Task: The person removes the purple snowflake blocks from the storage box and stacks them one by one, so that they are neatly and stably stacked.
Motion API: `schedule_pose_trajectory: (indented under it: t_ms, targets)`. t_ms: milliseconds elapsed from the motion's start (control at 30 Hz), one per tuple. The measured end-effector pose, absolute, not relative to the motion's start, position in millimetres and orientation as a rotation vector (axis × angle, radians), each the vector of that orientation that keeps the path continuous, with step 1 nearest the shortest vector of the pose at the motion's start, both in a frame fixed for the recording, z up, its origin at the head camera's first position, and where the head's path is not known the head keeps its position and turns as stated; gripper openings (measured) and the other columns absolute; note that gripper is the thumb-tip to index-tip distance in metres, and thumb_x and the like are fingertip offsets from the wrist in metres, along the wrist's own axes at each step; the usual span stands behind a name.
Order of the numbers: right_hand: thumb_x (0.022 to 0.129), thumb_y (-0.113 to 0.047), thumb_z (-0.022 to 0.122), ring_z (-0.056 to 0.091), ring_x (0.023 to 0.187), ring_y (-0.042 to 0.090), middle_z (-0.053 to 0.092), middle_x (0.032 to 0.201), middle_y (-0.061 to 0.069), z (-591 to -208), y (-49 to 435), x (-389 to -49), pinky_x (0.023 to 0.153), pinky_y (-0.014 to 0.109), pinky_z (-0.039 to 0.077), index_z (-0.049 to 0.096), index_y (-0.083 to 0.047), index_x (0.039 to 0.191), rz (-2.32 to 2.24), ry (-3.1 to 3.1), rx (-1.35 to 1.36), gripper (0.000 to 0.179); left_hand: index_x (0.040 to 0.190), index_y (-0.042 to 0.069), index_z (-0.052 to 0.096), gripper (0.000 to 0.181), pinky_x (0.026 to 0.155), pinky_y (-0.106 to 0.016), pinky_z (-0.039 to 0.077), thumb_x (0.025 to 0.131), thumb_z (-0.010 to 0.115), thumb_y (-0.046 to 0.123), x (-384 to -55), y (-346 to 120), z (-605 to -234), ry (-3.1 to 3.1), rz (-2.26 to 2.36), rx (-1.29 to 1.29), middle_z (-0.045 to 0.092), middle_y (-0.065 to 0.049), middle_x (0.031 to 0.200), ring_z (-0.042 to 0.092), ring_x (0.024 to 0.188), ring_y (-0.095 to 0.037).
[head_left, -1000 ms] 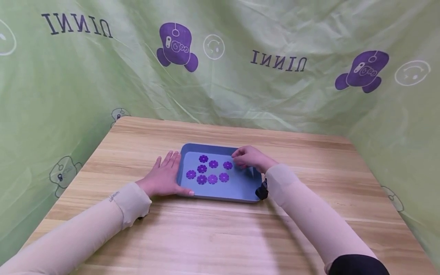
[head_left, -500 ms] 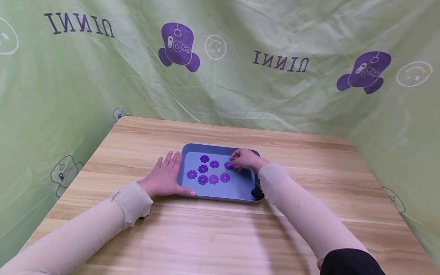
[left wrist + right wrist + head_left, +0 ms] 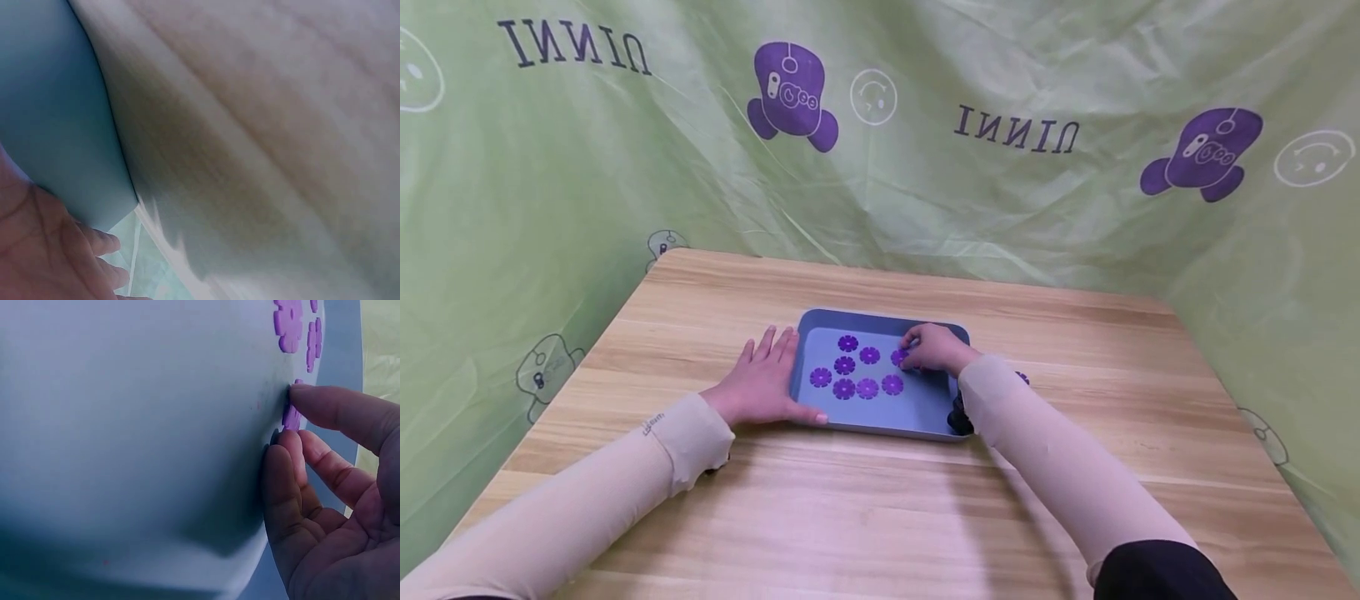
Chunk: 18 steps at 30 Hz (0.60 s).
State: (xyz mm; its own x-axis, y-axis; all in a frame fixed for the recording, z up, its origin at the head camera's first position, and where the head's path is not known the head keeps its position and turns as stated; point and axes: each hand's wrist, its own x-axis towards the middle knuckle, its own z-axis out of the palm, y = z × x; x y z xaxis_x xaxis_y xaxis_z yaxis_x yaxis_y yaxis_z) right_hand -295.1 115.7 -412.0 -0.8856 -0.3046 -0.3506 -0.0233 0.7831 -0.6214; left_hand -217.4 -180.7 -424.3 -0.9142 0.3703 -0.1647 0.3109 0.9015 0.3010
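Observation:
A shallow grey-blue tray (image 3: pixel 925 408) lies on the table with several purple snowflake building discs (image 3: pixel 844 389) flat on its floor. My left hand (image 3: pixel 758 387) is spread against the tray's left side, its thumb along the front rim. In the left wrist view, the palm (image 3: pixel 31 250) is beside the tray's outer wall (image 3: pixel 69 144). My right hand (image 3: pixel 931 347) is over the tray's right part. In the right wrist view, its thumb and fingertips meet opposite edges of one purple snowflake building disc (image 3: pixel 292 417), which is partly covered by them.
Part of another purple disc (image 3: pixel 1022 377) shows on the wooden table (image 3: pixel 850 517) right of the tray, beside the right sleeve. A green printed cloth (image 3: pixel 910 183) hangs behind and around the table.
My right hand has moved left from the tray's right side to the rightmost upper disc and stays there. The disc beside the right sleeve has come into view. My left hand holds its place.

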Motion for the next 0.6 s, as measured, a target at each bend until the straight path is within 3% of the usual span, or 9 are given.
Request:
schedule_pose_trajectory:
  t_ms: [600]
  targets:
    - [0.090, -0.013, 0.081, 0.060, 0.071, 0.016, 0.065, 0.084, 0.005, -407.9, 116.5, -291.0, 0.065, 0.028, 0.048, 0.061, -0.008, 0.094, -0.819, 2.587, -0.308, 0.021, 0.160, -0.012, 0.004, 0.149, 0.121, -0.066, -0.002, 0.069, 0.074, 0.083, -214.9, -180.5, -423.6, 2.845, 0.435, 0.515, 0.004, -0.029, 0.168, -0.006, 0.153, -0.050]
